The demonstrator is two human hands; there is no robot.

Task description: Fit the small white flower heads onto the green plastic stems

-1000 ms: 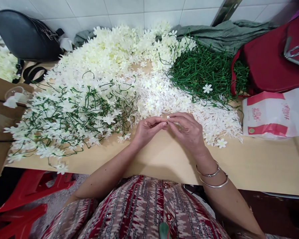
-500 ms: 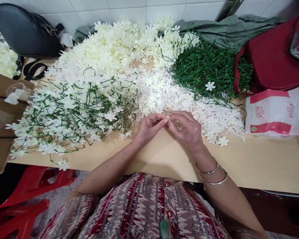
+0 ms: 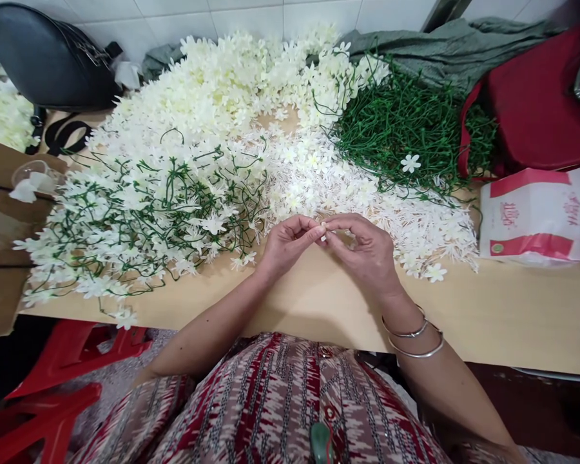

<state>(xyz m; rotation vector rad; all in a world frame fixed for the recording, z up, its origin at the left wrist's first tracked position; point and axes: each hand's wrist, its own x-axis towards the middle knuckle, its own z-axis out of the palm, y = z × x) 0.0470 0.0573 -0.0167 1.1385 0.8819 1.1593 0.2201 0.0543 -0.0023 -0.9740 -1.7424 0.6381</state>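
My left hand [image 3: 290, 243] and my right hand [image 3: 365, 251] meet fingertip to fingertip above the table's near part. Both are closed in a pinch on a small pale white piece [image 3: 323, 233], mostly covered by the fingers. Just beyond them spreads a layer of white flower pieces with thin white strands [image 3: 299, 187]. Left of my hands lies a heap of white artificial flowers on green stems [image 3: 174, 212]. A pile of bare green plastic stems [image 3: 401, 132] rests at the back right, with one loose white flower [image 3: 410, 163] on it.
Cream flower heads [image 3: 222, 84] are heaped along the tiled wall. A black bag [image 3: 48, 58] and a cardboard box [image 3: 2, 206] stand at the left. On the right are a red bag [image 3: 546, 103] and a white-and-red paper bag [image 3: 526, 216]. Red stools [image 3: 72, 361] stand below the table edge [image 3: 512, 322].
Both hands stay together in nearly the same place, with the fingertips slightly shifted around the small piece. The camera's view has moved a little.
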